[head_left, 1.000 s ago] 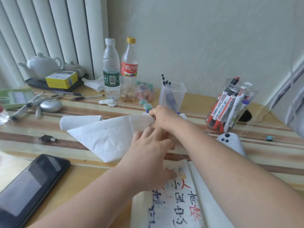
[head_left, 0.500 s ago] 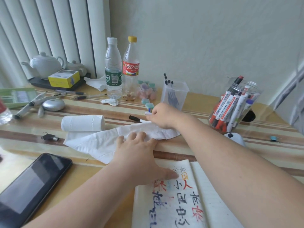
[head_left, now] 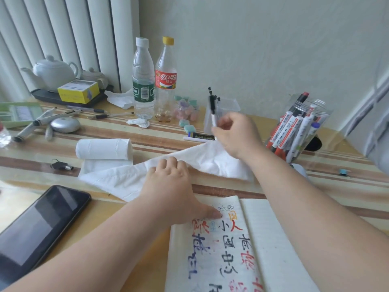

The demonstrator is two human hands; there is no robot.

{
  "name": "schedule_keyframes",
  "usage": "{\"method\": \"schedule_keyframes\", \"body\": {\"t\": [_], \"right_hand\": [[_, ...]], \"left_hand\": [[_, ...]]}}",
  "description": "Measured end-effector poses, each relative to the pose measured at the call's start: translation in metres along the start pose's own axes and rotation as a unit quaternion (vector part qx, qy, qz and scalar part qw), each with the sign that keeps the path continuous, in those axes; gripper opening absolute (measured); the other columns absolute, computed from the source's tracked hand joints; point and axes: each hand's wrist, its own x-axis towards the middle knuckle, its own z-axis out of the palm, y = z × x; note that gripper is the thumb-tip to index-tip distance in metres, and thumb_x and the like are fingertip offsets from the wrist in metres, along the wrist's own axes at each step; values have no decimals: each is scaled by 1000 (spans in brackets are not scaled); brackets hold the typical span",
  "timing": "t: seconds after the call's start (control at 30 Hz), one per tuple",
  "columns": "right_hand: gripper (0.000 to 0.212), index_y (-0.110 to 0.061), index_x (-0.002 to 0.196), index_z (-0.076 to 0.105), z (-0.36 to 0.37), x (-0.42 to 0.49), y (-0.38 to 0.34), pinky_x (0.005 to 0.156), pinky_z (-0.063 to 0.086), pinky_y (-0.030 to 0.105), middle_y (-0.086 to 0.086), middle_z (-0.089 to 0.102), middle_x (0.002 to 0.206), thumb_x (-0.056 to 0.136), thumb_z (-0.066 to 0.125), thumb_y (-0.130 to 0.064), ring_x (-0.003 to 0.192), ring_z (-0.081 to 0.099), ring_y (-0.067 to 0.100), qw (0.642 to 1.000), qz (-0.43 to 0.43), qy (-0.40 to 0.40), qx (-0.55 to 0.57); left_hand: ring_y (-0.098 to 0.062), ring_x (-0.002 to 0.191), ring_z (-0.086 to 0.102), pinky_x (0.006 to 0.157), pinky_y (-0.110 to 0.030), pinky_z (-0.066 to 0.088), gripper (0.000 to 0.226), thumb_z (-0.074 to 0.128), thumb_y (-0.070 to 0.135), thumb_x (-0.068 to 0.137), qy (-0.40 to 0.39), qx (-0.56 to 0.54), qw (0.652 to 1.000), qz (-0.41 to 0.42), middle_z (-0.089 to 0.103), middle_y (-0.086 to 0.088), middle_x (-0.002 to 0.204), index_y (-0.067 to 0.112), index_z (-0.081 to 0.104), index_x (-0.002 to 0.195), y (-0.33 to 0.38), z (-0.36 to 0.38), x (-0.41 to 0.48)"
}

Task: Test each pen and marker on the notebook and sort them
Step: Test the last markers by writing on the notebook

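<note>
My right hand (head_left: 235,133) holds a white pen with a black cap (head_left: 213,110) upright above the table, just in front of a clear square cup (head_left: 228,108) with several black pens in it. My left hand (head_left: 174,190) rests flat, fingers on a sheet of white tissue (head_left: 117,178) and thumb on the open notebook (head_left: 263,239), whose left page carries red, black and blue test marks. A clear round jar (head_left: 315,114) at the right holds several red, black and blue markers. Another pen (head_left: 200,137) lies on the table behind the tissue.
A tissue roll (head_left: 103,149), a key (head_left: 61,165) and a black phone (head_left: 35,226) lie at the left. Two bottles (head_left: 143,81), a teapot (head_left: 52,72), a yellow box (head_left: 79,91), loose pens and markers (head_left: 42,121) and small erasers (head_left: 189,128) stand further back.
My right hand has lifted off the tissue, raising the pen upright near the square cup. The tissue has settled flatter. My left hand has stayed in place.
</note>
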Motion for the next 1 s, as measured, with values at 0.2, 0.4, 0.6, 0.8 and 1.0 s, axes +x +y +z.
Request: {"method": "schedule_keyframes", "body": {"t": [0.2,0.4,0.6,0.8,1.0], "right_hand": [[10,2,79,57,-30,-71,3,39,34,26,24,63,64,87,57,7,52,53,28,948,123,-68,286],[15,5,91,63,-5,-99,12,49,53,28,25,70,78,99,57,-7,62,66,24,913,177,-151,335],[19,2,97,67,3,-104,19,62,55,30,18,76,83,101,56,-13,73,72,27,925,142,-195,294],[20,0,91,67,1,-110,27,64,56,31,18,75,78,100,60,-17,70,71,24,939,108,-172,279],[17,-14,84,67,-6,-123,27,68,59,34,15,74,80,97,62,-22,77,69,32,942,7,-184,282]], "left_hand": [[-23,130,33,110,-37,35,134,53,102,48,-3,-8,1000,-7,39,-1,137,14,32,146,2,-3,-4],[-16,123,34,105,-32,35,121,63,97,46,12,-50,999,14,35,10,122,25,36,139,-1,-4,-3],[-12,103,58,83,-28,49,84,67,46,85,37,-161,983,75,56,17,105,46,11,148,-7,-4,1],[-13,84,58,76,-33,53,21,49,39,101,14,-83,995,52,67,9,99,42,57,120,2,0,32],[-13,49,65,50,-22,53,22,65,27,97,107,-373,917,-96,71,-2,59,10,69,84,-14,-31,49]]}}
